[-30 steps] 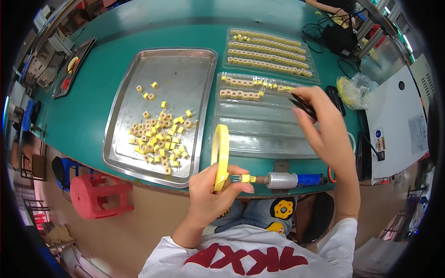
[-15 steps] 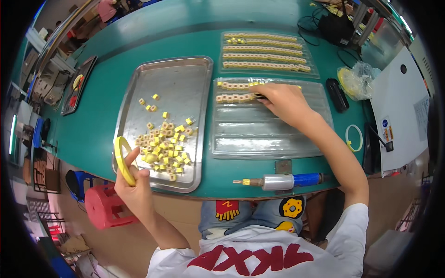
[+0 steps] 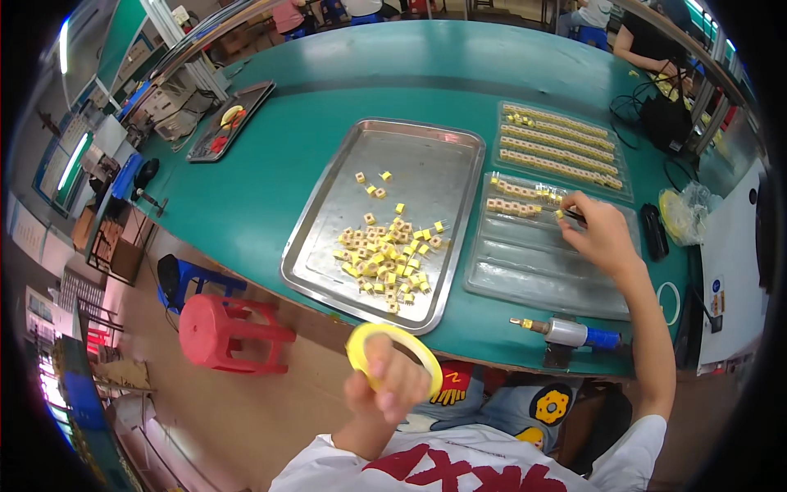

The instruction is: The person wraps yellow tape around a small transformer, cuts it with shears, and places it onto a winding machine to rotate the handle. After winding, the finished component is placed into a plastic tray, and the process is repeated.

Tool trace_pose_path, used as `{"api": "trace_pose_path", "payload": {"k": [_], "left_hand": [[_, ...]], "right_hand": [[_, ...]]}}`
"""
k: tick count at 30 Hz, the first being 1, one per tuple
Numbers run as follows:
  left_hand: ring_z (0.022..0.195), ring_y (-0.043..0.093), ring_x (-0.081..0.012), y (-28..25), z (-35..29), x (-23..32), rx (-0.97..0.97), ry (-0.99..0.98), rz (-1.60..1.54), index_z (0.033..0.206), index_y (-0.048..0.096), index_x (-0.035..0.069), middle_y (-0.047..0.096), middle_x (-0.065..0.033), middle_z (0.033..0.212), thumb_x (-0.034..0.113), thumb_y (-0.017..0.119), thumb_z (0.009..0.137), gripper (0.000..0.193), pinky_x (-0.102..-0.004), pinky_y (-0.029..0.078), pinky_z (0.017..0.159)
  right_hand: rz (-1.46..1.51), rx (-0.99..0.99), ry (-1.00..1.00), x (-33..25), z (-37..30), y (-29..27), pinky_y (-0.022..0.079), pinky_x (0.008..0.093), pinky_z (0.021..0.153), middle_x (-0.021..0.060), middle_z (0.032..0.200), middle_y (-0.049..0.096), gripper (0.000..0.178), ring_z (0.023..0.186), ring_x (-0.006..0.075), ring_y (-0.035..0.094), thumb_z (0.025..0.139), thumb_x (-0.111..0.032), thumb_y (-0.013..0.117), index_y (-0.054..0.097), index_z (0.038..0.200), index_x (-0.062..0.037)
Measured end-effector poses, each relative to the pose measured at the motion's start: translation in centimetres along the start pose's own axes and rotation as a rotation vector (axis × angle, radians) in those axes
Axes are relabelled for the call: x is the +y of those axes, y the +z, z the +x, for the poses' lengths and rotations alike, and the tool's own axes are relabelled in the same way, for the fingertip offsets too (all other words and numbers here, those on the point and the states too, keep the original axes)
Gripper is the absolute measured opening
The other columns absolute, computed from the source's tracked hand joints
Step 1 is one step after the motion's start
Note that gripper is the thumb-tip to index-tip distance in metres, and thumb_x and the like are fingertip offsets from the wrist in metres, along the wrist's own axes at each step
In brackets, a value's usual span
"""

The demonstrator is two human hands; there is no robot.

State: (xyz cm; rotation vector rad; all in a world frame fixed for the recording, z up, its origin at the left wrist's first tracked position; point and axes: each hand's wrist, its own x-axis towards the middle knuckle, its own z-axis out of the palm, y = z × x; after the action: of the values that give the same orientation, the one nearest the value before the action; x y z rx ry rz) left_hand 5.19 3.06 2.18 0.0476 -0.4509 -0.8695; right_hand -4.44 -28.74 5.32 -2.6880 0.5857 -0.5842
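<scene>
My left hand (image 3: 387, 384) is in front of the table edge, fingers curled through and around a roll of yellow tape (image 3: 428, 359). Over the upper right of a clear plastic tray (image 3: 525, 258), my right hand (image 3: 605, 234) pinches a thin dark tool (image 3: 574, 216), mostly hidden by the fingers. A small yellow component (image 3: 560, 213) shows at its fingertips. To the left of that hand, rows of beige-and-yellow components (image 3: 514, 207) sit in the tray's upper channels. A metal tray (image 3: 410, 148) lies left of it, holding a loose heap of the same components (image 3: 381, 254).
Behind stands a second clear tray (image 3: 564, 153) with filled rows. A silver-and-blue cylindrical tool (image 3: 574, 333) lies at the front edge, a black case (image 3: 653, 232) at right. Red (image 3: 229, 332) and blue stools (image 3: 197, 283) stand lower left. Another person's arm (image 3: 643, 59) shows far right.
The view has swung left, so the table's things appear further right. My left hand with the tape has left the metal tray's front corner for the table's front. My right hand has drawn right, off the row.
</scene>
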Motion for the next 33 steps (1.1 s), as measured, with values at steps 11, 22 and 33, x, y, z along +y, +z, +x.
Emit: {"api": "trace_pose_path", "payload": {"k": [11,22,33], "left_hand": [[0.071,0.059,-0.0119,0.8,-1.3,-5.5,-0.197,-0.656,0.520,0.121,0.053,0.000,0.052,-0.0119,0.106,0.019,0.054,0.092,0.035,-0.0253,0.050,0.063],[0.063,0.055,-0.0127,0.3,-2.1,-6.5,0.042,-0.604,0.489,0.096,0.055,-0.002,0.050,-0.0115,0.095,0.023,0.066,0.086,0.029,-0.0225,0.046,0.053],[0.062,0.052,-0.0094,-0.4,-3.0,-6.9,-0.009,-0.606,0.583,0.098,0.053,0.001,0.050,-0.0107,0.095,0.029,0.060,0.089,0.031,-0.0206,0.045,0.055]], "right_hand": [[0.340,-0.157,-0.539,-11.4,-12.0,-5.8,0.036,0.0226,0.040,-0.0051,0.055,0.044,0.041,0.044,0.0093,0.048,0.063,-0.012,0.071,0.067,0.104,-0.0093],[0.786,0.025,-0.262,-9.5,-15.7,0.6,0.031,0.0231,0.038,-0.0024,0.049,0.043,0.049,0.038,0.0098,0.042,0.061,-0.009,0.072,0.067,0.110,-0.0078],[1.025,0.072,-0.175,-9.4,-15.8,2.3,0.037,0.0220,0.043,0.0044,0.062,0.061,0.025,0.048,0.0135,0.056,0.076,-0.019,0.073,0.071,0.097,-0.0046]]}}
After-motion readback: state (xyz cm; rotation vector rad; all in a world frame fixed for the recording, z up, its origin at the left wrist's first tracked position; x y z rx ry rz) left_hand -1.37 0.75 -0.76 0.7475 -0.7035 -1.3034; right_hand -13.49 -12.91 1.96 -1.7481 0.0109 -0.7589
